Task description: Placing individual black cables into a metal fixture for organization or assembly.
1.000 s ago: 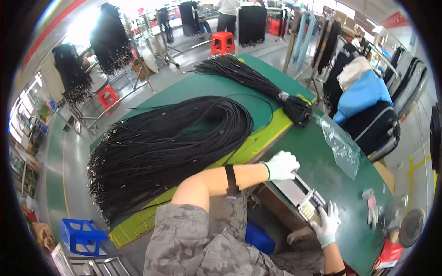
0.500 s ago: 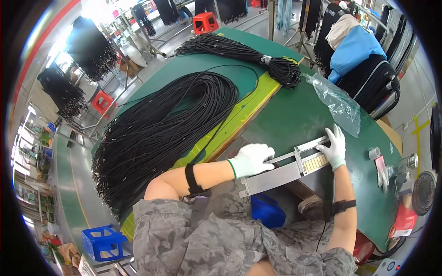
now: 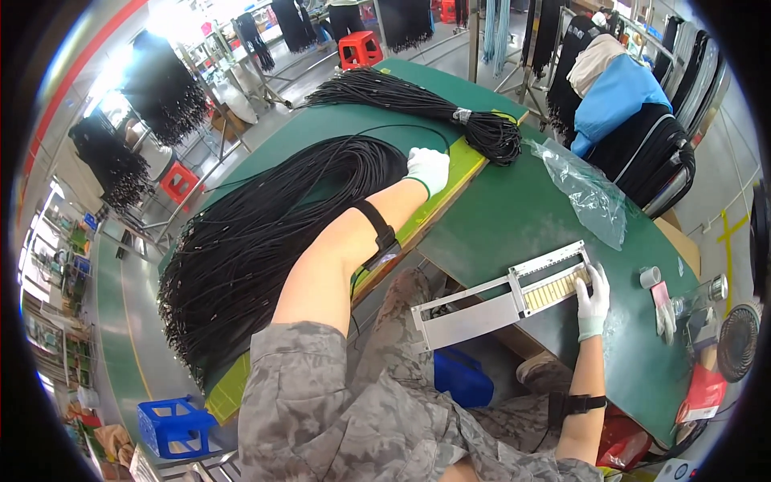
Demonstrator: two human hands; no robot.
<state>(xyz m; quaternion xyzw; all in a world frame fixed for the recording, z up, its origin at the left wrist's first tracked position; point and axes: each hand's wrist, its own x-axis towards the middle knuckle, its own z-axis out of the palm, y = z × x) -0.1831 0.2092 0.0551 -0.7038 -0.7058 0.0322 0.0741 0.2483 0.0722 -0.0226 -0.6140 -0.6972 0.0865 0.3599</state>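
Observation:
My left hand, in a white glove, is at the right edge of a large coil of black cables. Its fingers are curled at a loose black cable that loops out from the coil. My right hand, also gloved, holds the right end of a long silver metal frame between thumb and fingers. The frame has a plain plate on its left part. A row of pale yellow blocks sits in its right part. It rests slanted over the near table edge, its left end overhanging.
A tied black cable bundle lies across the far table. Right of it is a clear plastic bag. A tape roll, a glass jar and a small fan stand at right. A blue stool is lower left.
My left hand has left the metal frame and moved up and away to the loose cable. My right hand has shifted slightly down along the frame's right end.

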